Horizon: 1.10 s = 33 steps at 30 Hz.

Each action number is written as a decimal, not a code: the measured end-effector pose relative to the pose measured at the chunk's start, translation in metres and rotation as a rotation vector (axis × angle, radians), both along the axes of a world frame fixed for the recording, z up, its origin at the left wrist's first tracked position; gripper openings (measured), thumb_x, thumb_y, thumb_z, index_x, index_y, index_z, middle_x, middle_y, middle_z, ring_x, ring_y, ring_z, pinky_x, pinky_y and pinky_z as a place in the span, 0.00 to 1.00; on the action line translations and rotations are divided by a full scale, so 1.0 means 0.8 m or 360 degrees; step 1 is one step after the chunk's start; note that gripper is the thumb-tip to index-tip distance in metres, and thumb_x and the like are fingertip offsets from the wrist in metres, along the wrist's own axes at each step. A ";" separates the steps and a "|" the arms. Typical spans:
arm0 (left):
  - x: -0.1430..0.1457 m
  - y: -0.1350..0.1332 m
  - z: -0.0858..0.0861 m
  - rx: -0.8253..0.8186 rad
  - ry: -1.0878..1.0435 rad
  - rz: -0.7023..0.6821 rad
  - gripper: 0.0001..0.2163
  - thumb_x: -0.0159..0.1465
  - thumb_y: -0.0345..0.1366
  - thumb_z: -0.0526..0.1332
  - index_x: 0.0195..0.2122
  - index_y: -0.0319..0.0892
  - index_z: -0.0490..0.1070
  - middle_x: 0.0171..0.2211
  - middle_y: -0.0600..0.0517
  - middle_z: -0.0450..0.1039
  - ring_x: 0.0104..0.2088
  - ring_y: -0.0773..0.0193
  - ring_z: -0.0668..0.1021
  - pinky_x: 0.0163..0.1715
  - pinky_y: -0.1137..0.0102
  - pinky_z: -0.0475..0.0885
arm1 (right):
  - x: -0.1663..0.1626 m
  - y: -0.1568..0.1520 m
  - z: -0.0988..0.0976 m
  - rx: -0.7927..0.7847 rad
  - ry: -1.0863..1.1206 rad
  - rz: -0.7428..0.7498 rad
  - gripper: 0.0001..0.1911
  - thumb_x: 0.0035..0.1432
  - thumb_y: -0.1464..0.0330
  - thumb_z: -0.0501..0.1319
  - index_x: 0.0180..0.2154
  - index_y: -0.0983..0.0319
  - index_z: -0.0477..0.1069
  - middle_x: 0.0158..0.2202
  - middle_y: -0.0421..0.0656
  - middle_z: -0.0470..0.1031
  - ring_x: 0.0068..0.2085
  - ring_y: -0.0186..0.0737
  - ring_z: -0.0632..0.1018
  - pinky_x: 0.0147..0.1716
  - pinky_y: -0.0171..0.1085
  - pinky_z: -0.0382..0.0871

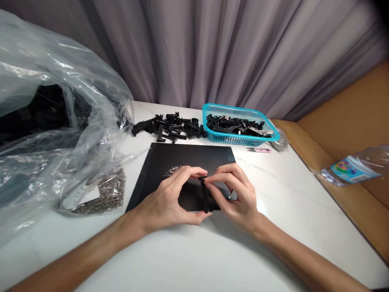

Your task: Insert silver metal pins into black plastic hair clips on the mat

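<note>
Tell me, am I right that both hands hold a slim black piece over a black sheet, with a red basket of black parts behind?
Not quite: the head view shows a turquoise basket, not red. Otherwise yes: the left hand and right hand hold the slim black piece over the black sheet.

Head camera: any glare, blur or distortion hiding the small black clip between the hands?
Head view: sharp at the slim black plastic clip; glare on the clear plastic bag and the white tabletop beside the right hand; edges bow, top-right corner is dark.
</note>
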State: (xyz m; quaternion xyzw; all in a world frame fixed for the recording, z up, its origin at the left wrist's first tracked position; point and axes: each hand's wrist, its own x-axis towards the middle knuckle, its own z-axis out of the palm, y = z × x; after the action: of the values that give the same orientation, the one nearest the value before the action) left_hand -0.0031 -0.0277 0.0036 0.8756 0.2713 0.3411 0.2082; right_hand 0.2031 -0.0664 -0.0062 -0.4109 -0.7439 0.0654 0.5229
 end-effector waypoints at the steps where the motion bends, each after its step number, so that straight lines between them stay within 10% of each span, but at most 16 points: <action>1: 0.000 0.000 -0.001 -0.0014 0.0005 0.0015 0.32 0.55 0.37 0.74 0.59 0.47 0.62 0.50 0.49 0.75 0.48 0.57 0.80 0.51 0.64 0.77 | -0.001 -0.001 0.000 0.0019 -0.0023 -0.0030 0.10 0.65 0.77 0.62 0.43 0.57 0.76 0.39 0.44 0.72 0.34 0.38 0.76 0.28 0.37 0.72; 15: 0.003 0.000 -0.001 -0.0016 0.0001 0.0005 0.30 0.55 0.36 0.74 0.56 0.45 0.63 0.49 0.48 0.74 0.49 0.56 0.80 0.49 0.64 0.78 | -0.014 -0.002 0.004 0.0077 -0.0065 -0.0255 0.07 0.63 0.76 0.61 0.35 0.58 0.73 0.34 0.42 0.71 0.30 0.35 0.74 0.24 0.34 0.69; 33: 0.004 -0.004 0.000 -0.0004 -0.0158 -0.0001 0.30 0.52 0.37 0.76 0.54 0.44 0.67 0.45 0.49 0.78 0.43 0.58 0.81 0.45 0.65 0.79 | 0.012 0.003 -0.002 0.0245 -0.0365 0.0065 0.13 0.68 0.77 0.60 0.49 0.59 0.77 0.35 0.45 0.78 0.31 0.35 0.79 0.27 0.34 0.74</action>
State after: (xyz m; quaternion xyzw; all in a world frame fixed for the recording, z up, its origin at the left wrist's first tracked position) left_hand 0.0001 -0.0309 0.0039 0.8575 0.2607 0.3837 0.2225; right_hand 0.2129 -0.0642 -0.0081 -0.3592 -0.8099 -0.0288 0.4629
